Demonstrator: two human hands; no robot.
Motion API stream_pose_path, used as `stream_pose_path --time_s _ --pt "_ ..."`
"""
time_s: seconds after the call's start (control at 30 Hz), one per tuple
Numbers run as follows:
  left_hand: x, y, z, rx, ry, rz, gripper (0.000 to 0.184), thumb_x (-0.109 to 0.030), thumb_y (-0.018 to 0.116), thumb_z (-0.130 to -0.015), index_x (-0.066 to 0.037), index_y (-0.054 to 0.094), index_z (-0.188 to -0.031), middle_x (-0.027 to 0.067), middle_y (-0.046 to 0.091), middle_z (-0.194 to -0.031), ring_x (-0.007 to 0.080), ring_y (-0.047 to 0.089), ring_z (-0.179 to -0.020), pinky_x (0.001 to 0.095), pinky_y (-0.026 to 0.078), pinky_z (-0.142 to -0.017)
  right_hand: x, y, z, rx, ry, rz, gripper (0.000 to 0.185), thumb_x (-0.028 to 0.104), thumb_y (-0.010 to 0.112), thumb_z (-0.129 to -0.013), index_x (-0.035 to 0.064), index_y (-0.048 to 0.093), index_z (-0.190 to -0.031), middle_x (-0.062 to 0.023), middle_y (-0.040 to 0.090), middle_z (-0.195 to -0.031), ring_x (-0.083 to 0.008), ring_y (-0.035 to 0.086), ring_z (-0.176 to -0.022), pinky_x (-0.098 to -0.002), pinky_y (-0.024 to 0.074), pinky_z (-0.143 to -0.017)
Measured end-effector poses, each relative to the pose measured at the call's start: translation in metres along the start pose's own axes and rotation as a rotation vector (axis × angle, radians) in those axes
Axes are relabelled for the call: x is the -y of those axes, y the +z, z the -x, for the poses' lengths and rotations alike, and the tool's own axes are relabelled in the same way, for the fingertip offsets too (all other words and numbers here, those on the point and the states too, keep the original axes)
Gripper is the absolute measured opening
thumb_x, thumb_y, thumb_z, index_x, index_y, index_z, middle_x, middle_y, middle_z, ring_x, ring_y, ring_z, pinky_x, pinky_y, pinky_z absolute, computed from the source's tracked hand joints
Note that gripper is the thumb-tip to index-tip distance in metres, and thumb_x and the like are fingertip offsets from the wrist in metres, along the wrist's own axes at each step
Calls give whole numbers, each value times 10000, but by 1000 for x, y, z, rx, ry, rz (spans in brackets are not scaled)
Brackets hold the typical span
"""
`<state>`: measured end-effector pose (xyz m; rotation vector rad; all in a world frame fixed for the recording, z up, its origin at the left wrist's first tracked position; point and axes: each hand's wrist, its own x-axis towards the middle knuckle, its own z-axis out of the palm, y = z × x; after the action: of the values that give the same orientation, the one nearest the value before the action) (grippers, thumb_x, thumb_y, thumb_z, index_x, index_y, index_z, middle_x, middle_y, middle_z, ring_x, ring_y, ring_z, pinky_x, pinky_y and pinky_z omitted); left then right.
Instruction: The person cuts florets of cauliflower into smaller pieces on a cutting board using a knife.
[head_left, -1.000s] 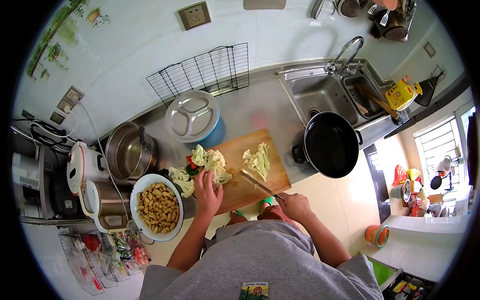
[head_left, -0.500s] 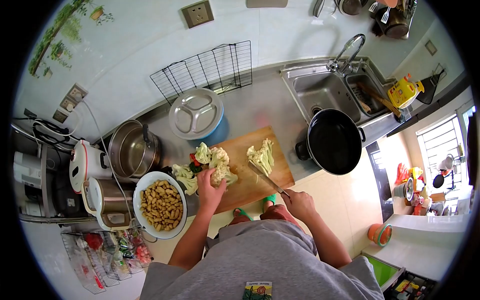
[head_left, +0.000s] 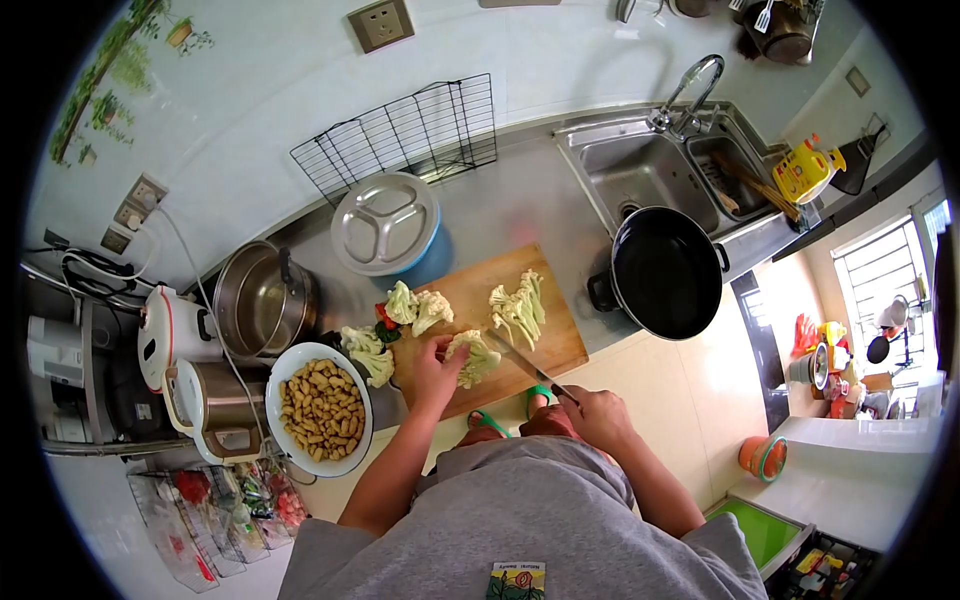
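My left hand is closed on a cauliflower piece at the near left part of the wooden cutting board. In my right hand is a knife, gripped by its handle, its blade slanting up and left over the board beside that piece. Cut cauliflower florets lie in a pile on the board's far right. More cauliflower chunks rest at the board's left edge, near something red and green. Another pale green chunk sits just left of the board.
A white bowl of peanuts and a steel pot stand on the left. Behind the board is a blue container with a steel divided lid. A black wok stands right, before the sink. A wire rack leans on the wall.
My left hand has brought a cauliflower piece rightward from the group at the board's left, toward the knife. The knife has shifted slightly down and left, away from the cut florets.
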<state>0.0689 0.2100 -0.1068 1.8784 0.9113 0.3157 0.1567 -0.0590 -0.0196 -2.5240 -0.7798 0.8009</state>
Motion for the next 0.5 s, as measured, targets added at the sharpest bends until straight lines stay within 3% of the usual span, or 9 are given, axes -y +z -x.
stream_pose_path --time_s 0.23,0.3,0.33,0.4,0.5 --pt "-24 5 20 -38 73 -79 446 -313 758 -823 -7 608 -1112 143 563 -1052 257 562 -917 362 474 -799 17 3 3 13 -30 168 294 357 501 -944 187 629 -1147 -147 696 -798 -346 678 -740 -477 533 -660" --pt "-33 6 32 -88 277 -226 420 -285 744 -825 -18 590 -1110 163 526 -1124 321 521 -1014 399 456 -852 19 1 3 40 -16 182 278 342 496 -948 183 625 -1136 -140 697 -796 -341 680 -734 -478 535 -655" --pt "-28 9 36 -86 276 -226 420 -285 744 -825 -18 590 -1110 163 526 -1124 321 521 -1014 399 456 -852 18 2 3 41 -14 181 278 342 496 -948 183 625 -1136 -140 697 -796 -341 680 -734 -478 535 -655" --pt "-7 18 43 -126 524 -312 368 -231 728 -826 -27 584 -1096 175 486 -1175 363 482 -1069 429 435 -887 17 4 2 57 -14 173 276 308 513 -930 159 620 -1136 -159 694 -800 -355 681 -739 -476 536 -661" --pt "11 18 43 -47 602 -380 364 -190 720 -825 -28 575 -1117 172 477 -1177 365 480 -1077 448 419 -912 19 8 -1 109 -14 187 259 268 530 -902 114 626 -1088 -180 692 -820 -368 684 -768 -482 538 -678"
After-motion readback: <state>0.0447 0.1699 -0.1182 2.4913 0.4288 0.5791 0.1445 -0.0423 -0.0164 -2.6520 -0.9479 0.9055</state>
